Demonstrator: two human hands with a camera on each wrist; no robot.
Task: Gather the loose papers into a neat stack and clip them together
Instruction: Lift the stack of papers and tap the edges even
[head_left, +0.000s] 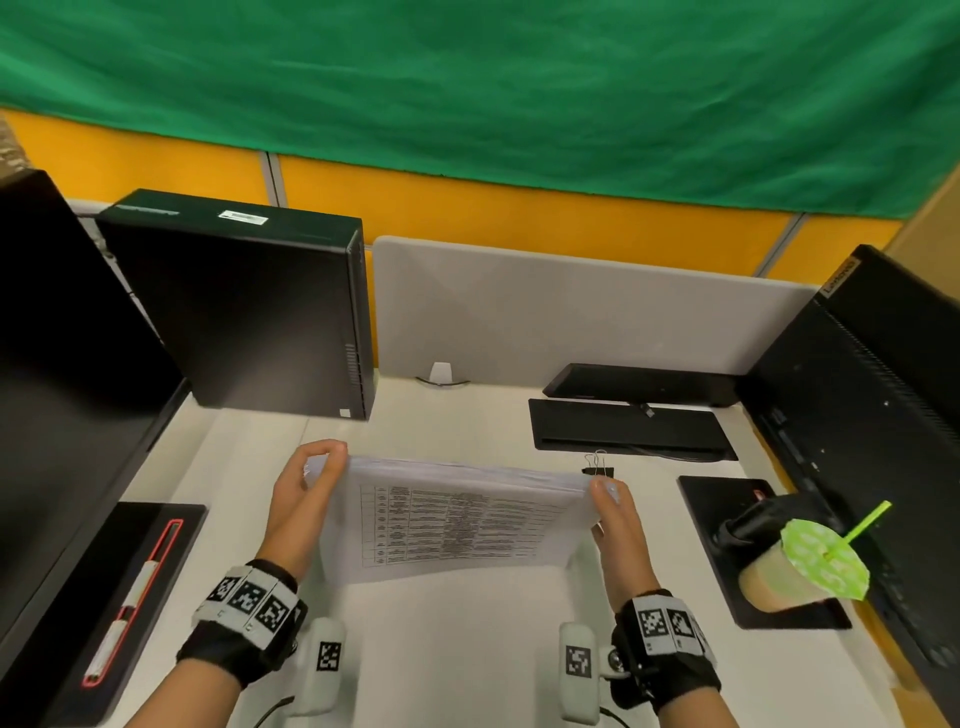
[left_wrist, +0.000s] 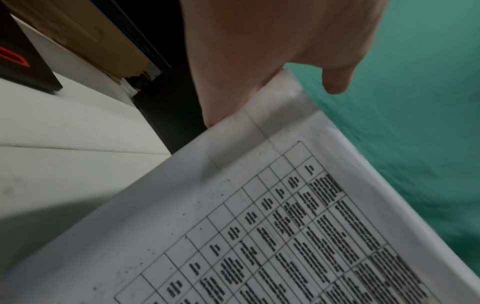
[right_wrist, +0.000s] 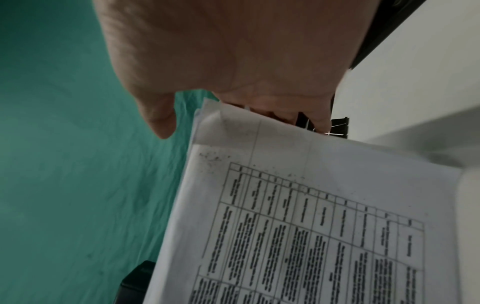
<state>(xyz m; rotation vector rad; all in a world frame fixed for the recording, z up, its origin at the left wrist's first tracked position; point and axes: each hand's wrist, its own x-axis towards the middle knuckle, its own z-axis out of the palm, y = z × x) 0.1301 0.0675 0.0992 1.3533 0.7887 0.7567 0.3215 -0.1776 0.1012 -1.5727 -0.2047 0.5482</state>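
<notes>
Hands, 2: left hand (head_left: 301, 499) & right hand (head_left: 615, 512) grip 1 paper stack (head_left: 462, 525); 1 binder clip (head_left: 598, 466) behind.

Your left hand (head_left: 304, 499) and right hand (head_left: 618, 525) are raised in front of you, well apart, palms turned inward toward each other. Each grips one end of the white printed paper stack (head_left: 462, 519), fingers (head_left: 332, 452) curled over its far edge. Both wrists wear black straps with checkered marker tags.
</notes>
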